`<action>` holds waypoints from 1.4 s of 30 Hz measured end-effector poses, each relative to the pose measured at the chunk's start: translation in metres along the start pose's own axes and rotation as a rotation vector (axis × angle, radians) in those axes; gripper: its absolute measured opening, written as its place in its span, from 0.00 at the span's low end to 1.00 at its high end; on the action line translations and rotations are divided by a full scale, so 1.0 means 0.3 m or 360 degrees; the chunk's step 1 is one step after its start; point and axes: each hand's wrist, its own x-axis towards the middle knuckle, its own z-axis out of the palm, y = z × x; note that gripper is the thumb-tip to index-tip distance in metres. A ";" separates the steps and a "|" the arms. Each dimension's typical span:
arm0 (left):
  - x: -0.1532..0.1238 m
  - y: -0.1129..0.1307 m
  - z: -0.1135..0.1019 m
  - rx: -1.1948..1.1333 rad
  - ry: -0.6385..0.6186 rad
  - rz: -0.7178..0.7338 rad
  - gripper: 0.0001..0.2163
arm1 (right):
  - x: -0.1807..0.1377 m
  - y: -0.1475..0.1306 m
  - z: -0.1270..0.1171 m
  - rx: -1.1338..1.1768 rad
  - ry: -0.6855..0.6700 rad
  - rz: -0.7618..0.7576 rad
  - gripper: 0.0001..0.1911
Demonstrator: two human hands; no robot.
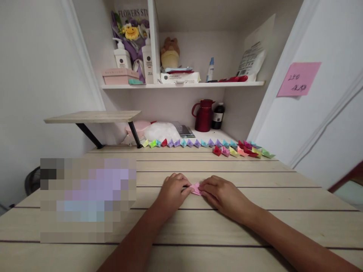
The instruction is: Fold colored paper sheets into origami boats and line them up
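Observation:
A small folded piece of pink paper point(195, 188) is held between my two hands, just above or on the wooden tabletop point(255, 230). My left hand point(176, 190) pinches its left corner between thumb and fingers. At its right corner, the fingers and thumb of my right hand point(222, 192) close on the paper. Only the middle of the piece shows; its ends are hidden under my fingertips. Along the far edge of the table stands a row of small folded paper boats point(197, 143) in many colours, with a second cluster point(244, 151) at the right.
A blurred-out patch point(90, 200) covers purple and light-blue shapes at the left. Behind the boats are a red thermos jug point(203, 116), a dark bottle point(218, 116) and a white bag point(162, 132). A small raised shelf point(93, 116) stands at the back left.

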 end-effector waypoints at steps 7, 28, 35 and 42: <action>0.009 -0.009 0.016 -0.0103 0.0074 -0.0012 0.06 | 0.004 0.016 0.010 -0.0018 -0.0006 0.0040 0.12; 0.008 0.120 0.138 -0.1917 0.0384 -0.0195 0.33 | 0.049 -0.001 0.028 0.1317 0.0569 0.0881 0.10; 0.023 0.109 0.113 -0.1909 0.0317 -0.0504 0.16 | 0.042 -0.021 0.046 0.1473 0.0486 0.0801 0.07; 0.017 0.100 0.083 -0.1994 0.0356 -0.0685 0.14 | 0.045 -0.031 0.043 0.1909 0.0416 0.0765 0.12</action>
